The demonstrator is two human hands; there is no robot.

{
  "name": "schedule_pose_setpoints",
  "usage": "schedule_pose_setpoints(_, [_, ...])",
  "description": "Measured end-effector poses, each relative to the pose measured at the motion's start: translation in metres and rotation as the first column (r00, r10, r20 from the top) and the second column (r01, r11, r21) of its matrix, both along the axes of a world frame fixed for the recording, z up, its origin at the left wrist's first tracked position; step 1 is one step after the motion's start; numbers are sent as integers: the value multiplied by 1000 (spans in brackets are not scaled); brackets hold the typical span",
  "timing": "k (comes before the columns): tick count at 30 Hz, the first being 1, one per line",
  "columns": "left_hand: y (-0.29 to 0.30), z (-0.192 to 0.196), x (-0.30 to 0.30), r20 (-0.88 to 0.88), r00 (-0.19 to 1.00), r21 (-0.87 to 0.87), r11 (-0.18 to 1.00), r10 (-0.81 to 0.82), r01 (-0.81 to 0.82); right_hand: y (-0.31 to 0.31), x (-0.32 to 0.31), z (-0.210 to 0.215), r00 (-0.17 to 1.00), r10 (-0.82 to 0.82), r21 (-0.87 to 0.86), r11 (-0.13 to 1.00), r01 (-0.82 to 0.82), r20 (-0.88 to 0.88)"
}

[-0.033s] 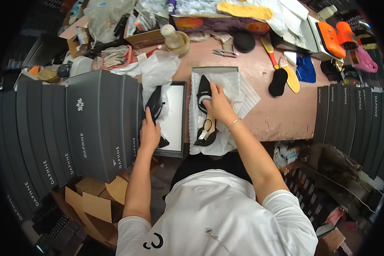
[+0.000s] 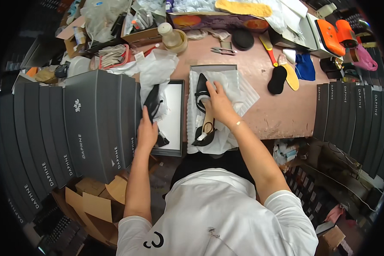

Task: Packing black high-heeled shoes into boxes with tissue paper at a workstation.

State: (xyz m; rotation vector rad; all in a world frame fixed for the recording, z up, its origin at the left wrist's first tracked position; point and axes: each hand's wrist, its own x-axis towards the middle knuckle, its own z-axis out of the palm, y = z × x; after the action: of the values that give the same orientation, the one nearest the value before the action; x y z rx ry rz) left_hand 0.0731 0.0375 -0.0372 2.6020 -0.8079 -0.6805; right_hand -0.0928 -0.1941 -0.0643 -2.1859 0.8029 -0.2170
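My left hand is closed on a black pointed shoe, holding it over a grey box lid or tray with a white inside. The palm hides part of this shoe, and its heel end shows below the fingers. A second black pointed shoe, with a tan insole and an ankle strap, lies toe away from me in an open shoebox. White tissue paper lines that box. Over the shoe's front, my right hand grips it, thumb near the white filling inside.
Grey shoeboxes stand on the left, and more boxes stand on the right. Crumpled white tissue lies beyond the left shoe. Snips, a round black pad, insoles and a blue cloth lie across the pink table.
The right shoe's ankle strap and rear have shifted, showing more of the tan insole. Both hands keep their hold on the shoes, nearly in the same place.
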Motion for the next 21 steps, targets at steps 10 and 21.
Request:
schedule_pose_setpoints(10, [41, -43, -48, -504, 844, -325, 865, 183, -382, 5, -38, 0, 719, 662, -390, 617, -683, -211])
schedule_pose_setpoints(21, [-4, 45, -19, 293, 866, -522, 691, -406, 501, -11, -26, 120, 862, 487, -99, 873, -478, 139])
